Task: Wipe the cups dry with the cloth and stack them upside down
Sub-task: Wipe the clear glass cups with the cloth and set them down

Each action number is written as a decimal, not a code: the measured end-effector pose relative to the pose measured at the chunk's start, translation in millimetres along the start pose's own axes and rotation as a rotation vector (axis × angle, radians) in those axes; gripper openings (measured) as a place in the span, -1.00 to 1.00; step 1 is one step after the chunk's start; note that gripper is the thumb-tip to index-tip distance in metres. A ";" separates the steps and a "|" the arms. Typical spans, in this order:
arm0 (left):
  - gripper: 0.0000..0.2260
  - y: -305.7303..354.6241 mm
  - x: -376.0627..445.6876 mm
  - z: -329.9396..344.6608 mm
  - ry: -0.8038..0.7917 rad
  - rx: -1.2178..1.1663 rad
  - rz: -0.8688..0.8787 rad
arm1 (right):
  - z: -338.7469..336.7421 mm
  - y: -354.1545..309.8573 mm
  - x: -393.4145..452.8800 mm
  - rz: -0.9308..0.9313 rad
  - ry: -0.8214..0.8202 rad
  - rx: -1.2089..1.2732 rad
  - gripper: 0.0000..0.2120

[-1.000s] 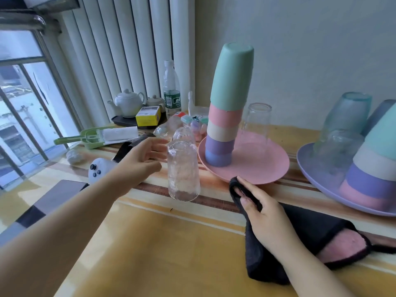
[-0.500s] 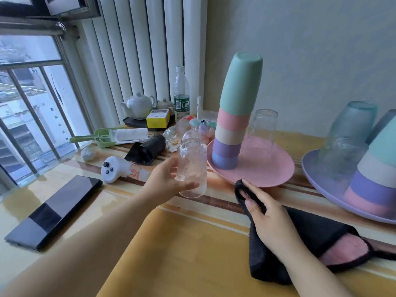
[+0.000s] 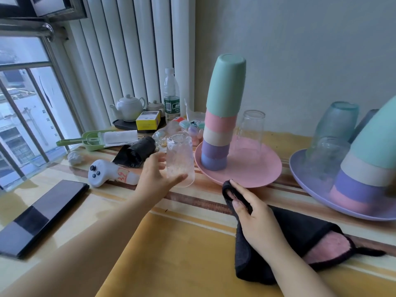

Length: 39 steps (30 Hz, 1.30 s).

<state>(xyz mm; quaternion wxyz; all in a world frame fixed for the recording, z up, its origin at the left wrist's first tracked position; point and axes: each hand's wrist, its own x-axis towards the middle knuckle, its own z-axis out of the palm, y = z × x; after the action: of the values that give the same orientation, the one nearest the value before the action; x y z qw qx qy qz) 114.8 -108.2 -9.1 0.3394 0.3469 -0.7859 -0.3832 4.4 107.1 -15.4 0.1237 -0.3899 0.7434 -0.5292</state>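
Left hand: fingers curled round a clear textured glass, thumb across its lower front, other fingers behind it; glass upside down, rim at the bottom.
Glass position: whether the rim touches the table cannot be told; it sits just left of the pink plate.
Right hand: fingers pressed together, pinching a folded edge of the black cloth between thumb and fingertips; that pinched fold lies just in front of the pink plate's near rim.
Cloth: spread on the table beneath and to the right of the right hand, pink lining showing at its far right.
Stacked cups: five coloured cups, inverted, on the pink plate, beyond the right fingertips; green cup on top, leaning right.
Clear tumbler: inverted on the same plate, just right of the stack.
Purple plate: far right of the right hand, bearing more inverted cups.
Left of the left fingers: white controller, black phone.
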 end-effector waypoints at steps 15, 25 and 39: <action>-0.45 117.1 -16.2 105.8 -0.327 0.080 0.104 | -75.0 14.2 23.2 0.130 0.331 -0.041 -0.63; -0.43 147.0 27.4 193.9 -0.083 0.009 -0.192 | -74.1 50.2 7.0 0.004 0.390 0.086 -0.57; -0.31 150.1 48.8 214.4 0.112 0.055 -0.274 | -75.0 54.0 7.4 0.018 0.368 0.142 -0.60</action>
<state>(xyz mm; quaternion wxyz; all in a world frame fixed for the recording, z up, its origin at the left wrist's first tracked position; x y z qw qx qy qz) -125.2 1.0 27.7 0.3178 0.4810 -0.7212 -0.3842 -69.6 160.9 -30.8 0.0174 -0.2703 0.7177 -0.6415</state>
